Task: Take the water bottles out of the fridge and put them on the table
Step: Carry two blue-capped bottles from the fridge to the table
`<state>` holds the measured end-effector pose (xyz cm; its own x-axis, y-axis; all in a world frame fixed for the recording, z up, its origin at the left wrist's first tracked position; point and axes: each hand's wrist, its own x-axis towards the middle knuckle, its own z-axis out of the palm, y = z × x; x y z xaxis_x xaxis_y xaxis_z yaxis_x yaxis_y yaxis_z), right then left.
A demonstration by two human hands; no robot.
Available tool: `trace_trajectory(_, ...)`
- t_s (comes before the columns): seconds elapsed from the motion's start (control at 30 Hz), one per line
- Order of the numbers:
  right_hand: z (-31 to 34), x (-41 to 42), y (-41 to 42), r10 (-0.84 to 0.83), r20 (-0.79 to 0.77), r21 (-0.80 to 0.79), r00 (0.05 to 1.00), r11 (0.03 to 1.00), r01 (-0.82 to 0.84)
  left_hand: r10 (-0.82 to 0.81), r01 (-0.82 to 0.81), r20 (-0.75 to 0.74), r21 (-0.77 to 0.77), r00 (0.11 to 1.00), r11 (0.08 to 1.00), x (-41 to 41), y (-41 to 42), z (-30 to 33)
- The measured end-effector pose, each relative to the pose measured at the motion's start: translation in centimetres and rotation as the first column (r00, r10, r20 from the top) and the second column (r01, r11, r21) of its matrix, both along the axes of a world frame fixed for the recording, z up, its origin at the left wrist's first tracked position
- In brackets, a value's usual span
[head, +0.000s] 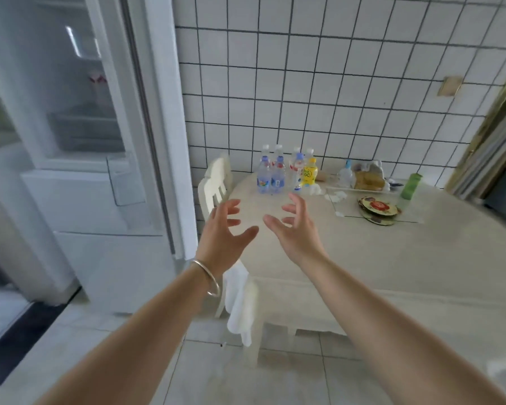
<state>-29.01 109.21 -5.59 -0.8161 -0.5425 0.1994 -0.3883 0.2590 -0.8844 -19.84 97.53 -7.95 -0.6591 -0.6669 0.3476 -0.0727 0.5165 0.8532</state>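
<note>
**Both hands empty, bottles lined up at the wall**

Here we are, and both hands are out in front over the near part of the table [362, 258]. The left hand [221, 229], with a bangle [208, 277] on its wrist, has its fingers spread and holds nothing. The right hand [294, 229] is the same, fingers splayed and loosely curled, empty.

Ahead of them, a cluster of water bottles [270, 173] stands upright at the table's far edge against the tiled wall [333, 83], long axes vertical, a yellow bottle [310, 172] at the cluster's right end. They're apart from both hands, straight ahead, slightly nearer the right.

Now the one that matters: the fridge [79, 112] lies off to the left, door open, so the left hand is the nearer one. Its shelves are blurred and I cannot tell whether any bottle is left inside. If there is one, the reach swings left, away from the table.
</note>
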Motion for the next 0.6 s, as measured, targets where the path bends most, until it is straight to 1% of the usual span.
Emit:
trace_trajectory(0.07,0.3,2.5,-1.1,0.064,-0.017,0.005,0.998,0.998,-0.064,0.087,-0.086,-0.005,0.023,0.996,0.996,3.2,-0.8,-0.1)
trace_trajectory(0.23,0.6,8.4,-4.2,0.236,-0.036,0.042,0.971,0.971,-0.235,0.275,-0.265,-0.026,0.193,0.961,0.945,10.8,-3.9,-0.6)
trace_trajectory(0.33,0.3,12.2,-6.9,0.335,-0.104,0.088,0.937,0.941,-0.327,0.337,-0.301,-0.071,0.303,0.939,0.904,14.7,-6.3,-0.9)
trace_trajectory(0.47,-0.4,16.8,-12.4,0.414,-0.130,0.102,0.901,0.910,-0.403,0.394,-0.344,-0.113,0.311,0.912,0.886,19.2,-10.8,-1.1)
trace_trajectory(0.6,-0.4,20.3,-19.8,0.410,-0.087,0.073,0.908,0.912,-0.405,0.385,-0.322,-0.143,0.336,0.912,0.885,22.5,-17.6,-1.2)
